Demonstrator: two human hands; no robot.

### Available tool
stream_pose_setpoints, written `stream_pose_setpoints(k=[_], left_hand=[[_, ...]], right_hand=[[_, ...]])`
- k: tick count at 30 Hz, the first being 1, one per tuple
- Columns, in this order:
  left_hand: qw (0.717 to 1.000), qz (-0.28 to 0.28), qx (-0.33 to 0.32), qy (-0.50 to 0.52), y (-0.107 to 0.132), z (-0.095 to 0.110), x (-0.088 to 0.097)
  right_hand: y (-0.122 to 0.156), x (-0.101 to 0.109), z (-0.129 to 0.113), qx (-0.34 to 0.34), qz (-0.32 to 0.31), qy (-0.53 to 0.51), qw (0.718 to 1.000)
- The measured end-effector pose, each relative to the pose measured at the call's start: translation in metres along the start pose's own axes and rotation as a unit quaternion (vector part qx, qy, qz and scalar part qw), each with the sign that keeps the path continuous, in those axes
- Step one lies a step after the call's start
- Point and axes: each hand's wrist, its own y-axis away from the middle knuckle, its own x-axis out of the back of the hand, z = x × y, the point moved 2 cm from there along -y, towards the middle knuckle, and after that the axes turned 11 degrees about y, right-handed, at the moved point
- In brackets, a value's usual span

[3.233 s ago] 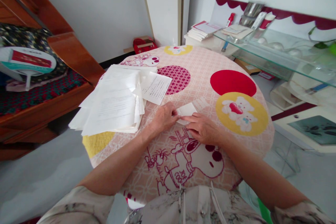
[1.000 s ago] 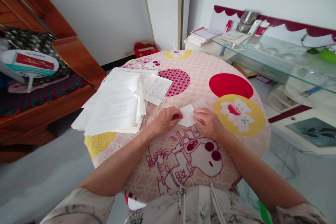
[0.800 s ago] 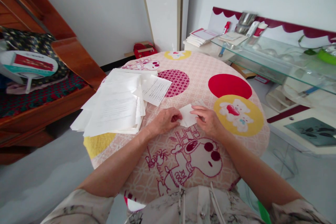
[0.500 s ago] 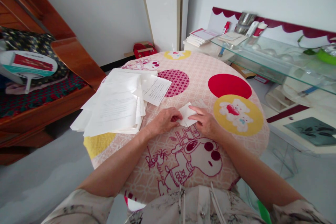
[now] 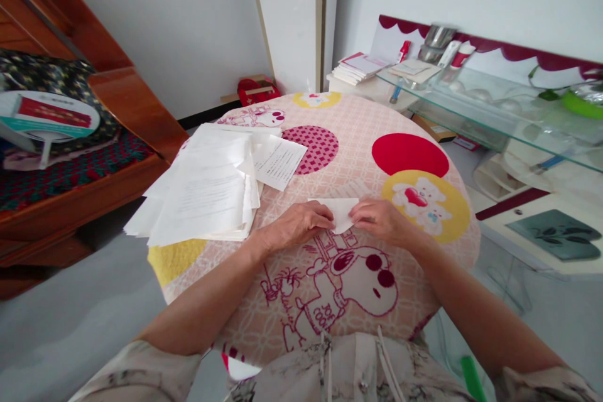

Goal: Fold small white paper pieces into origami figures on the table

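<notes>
White paper [image 5: 343, 212] had turned, straight edge far; left hand [image 5: 304, 224] and right hand [image 5: 385, 222] pinched opposite sides, which suggested repositioning rather than creasing.

The small white paper [image 5: 343, 213] is looking matt and smooth, while the paper stack [image 5: 202, 182] on the left is showing a matt, faintly rumpled surface. Beneath both, the tablecloth [image 5: 355, 122] is presenting soft-looking, matt printed cloth. Farther left, the wooden bench [image 5: 120, 97] is gleaming glossily, and its cloth cover [image 5: 80, 173] is looking rough. On the right, the glass shelf [image 5: 499, 118] is shining smoothly, and the metal containers [image 5: 440, 36] are reflecting with a polished finish.
</notes>
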Motion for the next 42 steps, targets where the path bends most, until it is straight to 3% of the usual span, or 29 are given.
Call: stream_pose_setpoints(k=[5,12,23,35,42], left_hand=[[0.999,-0.042,0.011,-0.019,0.001,0.008,0.006],[0.998,-0.067,0.015,0.000,0.002,0.010,0.007],[0.998,-0.062,0.004,0.013,0.004,0.008,0.005],[0.998,-0.047,0.019,0.035,0.004,0.009,0.010],[0.995,-0.093,0.021,-0.041,0.001,0.017,0.005]], right_hand=[[-0.018,0.005,0.016,-0.038,-0.023,-0.063,0.997],[-0.038,-0.012,0.013,-0.057,-0.027,-0.004,0.998],[-0.037,-0.025,0.000,-0.155,0.003,0.069,0.985],[-0.037,-0.023,-0.002,-0.165,0.022,0.054,0.985],[-0.039,-0.024,0.000,-0.179,0.017,0.060,0.982]])
